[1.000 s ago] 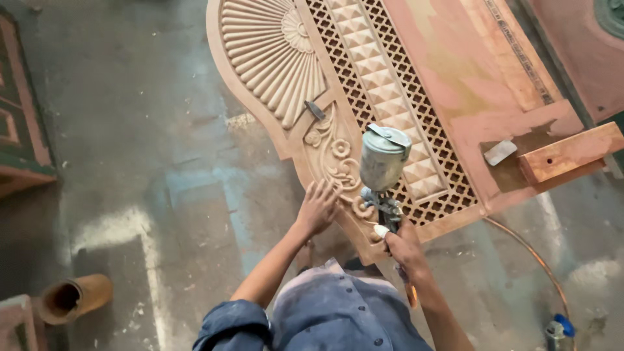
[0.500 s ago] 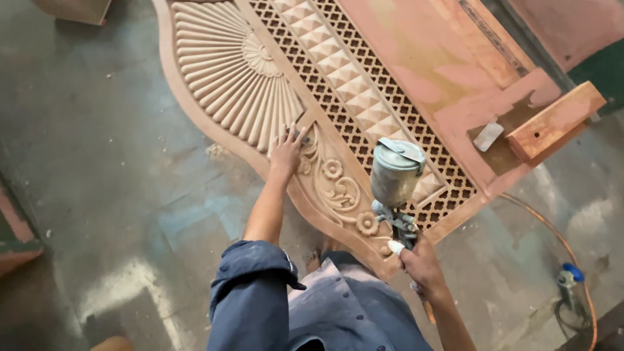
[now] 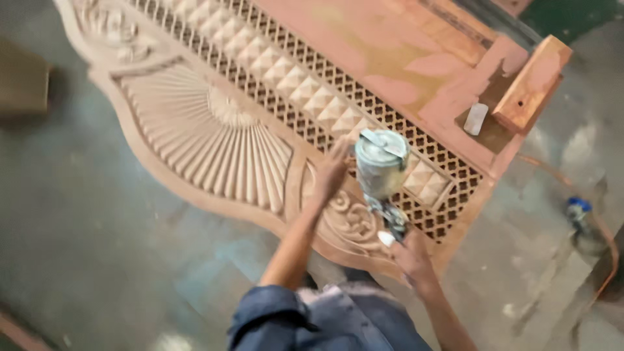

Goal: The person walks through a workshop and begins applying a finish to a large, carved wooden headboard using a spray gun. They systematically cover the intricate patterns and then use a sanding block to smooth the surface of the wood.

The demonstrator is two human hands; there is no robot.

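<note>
Carved wooden panel (image 3: 260, 123) lies flat on the grey concrete floor (image 3: 97, 247), reaching from the upper left to the middle right of the view, with a fan relief, a lattice band with diamond studs, and scrollwork at its near edge. Right hand (image 3: 411, 257) is closed round the grip of a spray gun (image 3: 382, 179), whose metal cup stands upright over the lattice. Left hand (image 3: 331, 170) is open, fingers spread flat on the scroll carving just left of the cup; blurred, so finger detail is unclear. Step in hand looks like spray-coating the carved face, with the free hand steadying on or checking the surface. The next pass probably calls for lifting that hand off before spraying the patch. A wooden block (image 3: 532, 83) sits on the panel's far corner, and a hose (image 3: 601, 227) runs along the floor at right.
</note>
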